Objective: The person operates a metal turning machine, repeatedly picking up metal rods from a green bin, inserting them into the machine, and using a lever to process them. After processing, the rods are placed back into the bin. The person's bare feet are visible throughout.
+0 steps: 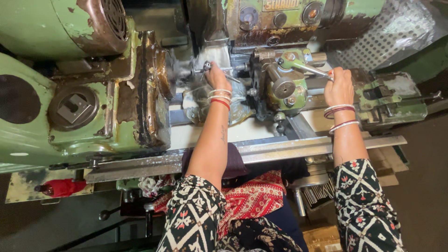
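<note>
The person sits close in front of an old green lathe [79,116] with worn paint and much rust. Both arms reach away from the body toward the far side of the machine.

The left hand [216,77] is in the middle of the scene, just right of the rusty headstock end. Its fingers are closed around a thin metal lever with a small round knob [207,66] at the far end. Red and white bangles [220,97] are on this wrist. Under the hand lies a crumpled clear plastic sheet [198,102], which rests on the bed of the machine.

The right hand [339,86] is further to the right. It is closed on the end of a shiny metal handle [308,69], which goes left to a green turret block [280,79] with a thick round steel bar sticking out toward the near side. Bangles [340,116] are also on this wrist.

To the right of this hand there is a green slide part [392,100]. A long flat steel rail [280,151] runs from left to right between the person and the machine. At the near left a red-handled tool [60,187] lies on a small plate. Both sleeves [191,210] are black with a white and red pattern.
</note>
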